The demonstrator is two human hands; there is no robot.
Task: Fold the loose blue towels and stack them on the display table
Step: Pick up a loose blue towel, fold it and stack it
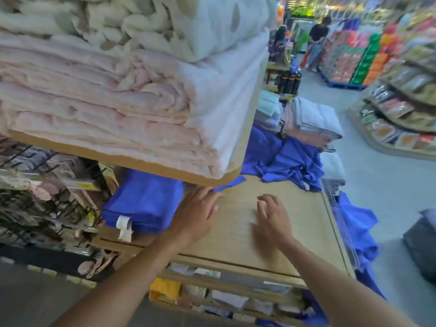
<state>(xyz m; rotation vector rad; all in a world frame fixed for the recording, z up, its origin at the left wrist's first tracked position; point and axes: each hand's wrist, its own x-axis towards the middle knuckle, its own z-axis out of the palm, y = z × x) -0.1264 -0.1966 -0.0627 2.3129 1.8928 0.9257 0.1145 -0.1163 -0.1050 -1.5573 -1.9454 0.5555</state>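
A stack of folded blue towels (141,204) with a white tag lies at the left of the wooden display table (278,232), under an upper shelf. My left hand (197,211) rests flat on the table right beside that stack, fingers spread, holding nothing. My right hand (271,215) hovers over the bare middle of the table, fingers curled and apart, empty. A heap of loose blue towels (283,159) lies crumpled at the table's far end. Another loose blue towel (356,234) hangs over the table's right edge toward the floor.
The upper shelf (132,159) overhangs the table's left part and carries thick pink and white folded blankets (118,90). Folded grey and pink towels (311,121) sit beyond the blue heap. A person (316,41) stands far down the aisle. Product shelves (401,102) line the right.
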